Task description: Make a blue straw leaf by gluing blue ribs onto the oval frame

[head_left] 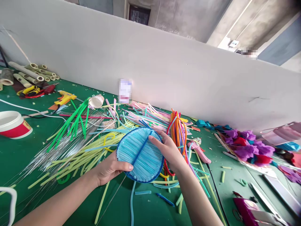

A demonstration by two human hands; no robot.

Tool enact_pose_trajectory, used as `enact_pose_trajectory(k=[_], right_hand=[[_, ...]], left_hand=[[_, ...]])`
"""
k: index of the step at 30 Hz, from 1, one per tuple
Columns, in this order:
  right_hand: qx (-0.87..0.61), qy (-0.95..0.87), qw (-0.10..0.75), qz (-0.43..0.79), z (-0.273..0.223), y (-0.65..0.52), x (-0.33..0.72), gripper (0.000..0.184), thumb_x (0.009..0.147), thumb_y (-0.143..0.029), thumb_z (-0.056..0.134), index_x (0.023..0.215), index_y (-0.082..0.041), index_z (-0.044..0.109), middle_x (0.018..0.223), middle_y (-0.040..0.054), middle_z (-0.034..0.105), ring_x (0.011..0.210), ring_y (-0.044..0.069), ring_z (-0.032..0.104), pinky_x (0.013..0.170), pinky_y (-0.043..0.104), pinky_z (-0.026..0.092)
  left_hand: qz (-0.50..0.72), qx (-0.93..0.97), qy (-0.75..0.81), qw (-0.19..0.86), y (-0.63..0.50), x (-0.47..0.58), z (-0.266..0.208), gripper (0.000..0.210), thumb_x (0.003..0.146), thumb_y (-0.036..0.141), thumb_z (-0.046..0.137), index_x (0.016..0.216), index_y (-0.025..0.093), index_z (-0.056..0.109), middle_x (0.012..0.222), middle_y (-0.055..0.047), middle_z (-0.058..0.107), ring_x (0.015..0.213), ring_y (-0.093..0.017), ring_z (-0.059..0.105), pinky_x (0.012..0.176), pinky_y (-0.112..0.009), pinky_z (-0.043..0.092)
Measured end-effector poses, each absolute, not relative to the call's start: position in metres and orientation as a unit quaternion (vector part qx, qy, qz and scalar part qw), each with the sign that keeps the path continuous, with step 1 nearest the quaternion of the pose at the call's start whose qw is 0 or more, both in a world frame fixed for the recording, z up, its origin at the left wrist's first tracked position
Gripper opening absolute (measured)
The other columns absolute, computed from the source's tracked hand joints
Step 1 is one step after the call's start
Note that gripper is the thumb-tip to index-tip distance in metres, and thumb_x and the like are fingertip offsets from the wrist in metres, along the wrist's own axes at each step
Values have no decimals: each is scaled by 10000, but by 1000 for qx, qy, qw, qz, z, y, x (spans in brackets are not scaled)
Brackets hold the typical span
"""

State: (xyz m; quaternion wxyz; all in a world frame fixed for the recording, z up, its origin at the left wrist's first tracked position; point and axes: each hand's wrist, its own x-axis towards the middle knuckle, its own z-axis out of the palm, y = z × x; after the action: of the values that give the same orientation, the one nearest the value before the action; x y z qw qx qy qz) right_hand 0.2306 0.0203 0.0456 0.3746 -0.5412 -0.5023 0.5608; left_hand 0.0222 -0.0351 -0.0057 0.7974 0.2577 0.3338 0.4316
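Note:
A round disc of light-blue pipe cleaners [128,144] with a dark-blue fuzzy rim is held tilted up above the table. Across its face lies a dark-blue pipe cleaner [142,148], running from lower left to upper right. My left hand [113,168] grips the disc's lower-left edge, its thumb on the face near the strip's lower end. On the upper-right side my right hand [168,149] holds the disc, with the thumb against the strip's upper end. The fingers behind the disc are mostly hidden. Below it, a light-blue pipe cleaner [133,204] trails over the table.
Pale-green pipe cleaners [77,160], silvery wires [58,147] and an orange bundle [177,131] surround the hands. A yellow glue gun [64,98] and paper cup [17,125] are left; a pink glue gun [199,152], purple flowers [246,149] and scissors [266,201] right. A white partition [150,66] stands behind.

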Motion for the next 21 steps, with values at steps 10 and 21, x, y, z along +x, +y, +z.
enact_pose_trajectory(k=[10, 21], right_hand=[[-459, -328, 518, 643, 34, -3, 236, 543, 705, -402, 853, 1141, -222, 584, 936, 16, 743, 836, 202, 722, 709, 311, 597], [-436, -312, 606, 588, 9, -28, 202, 548, 746, -395, 815, 1118, -298, 424, 1080, -9, 694, 965, 186, 699, 784, 309, 595]], left_hand=[[507, 26, 243, 827, -26, 18, 7, 251, 970, 308, 523, 913, 136, 696, 737, -66, 755, 606, -187, 730, 557, -299, 630], [552, 162, 304, 759, -23, 16, 3, 589, 762, 38, 648, 1320, 226, 626, 1086, -78, 761, 966, -252, 724, 859, -358, 603]])
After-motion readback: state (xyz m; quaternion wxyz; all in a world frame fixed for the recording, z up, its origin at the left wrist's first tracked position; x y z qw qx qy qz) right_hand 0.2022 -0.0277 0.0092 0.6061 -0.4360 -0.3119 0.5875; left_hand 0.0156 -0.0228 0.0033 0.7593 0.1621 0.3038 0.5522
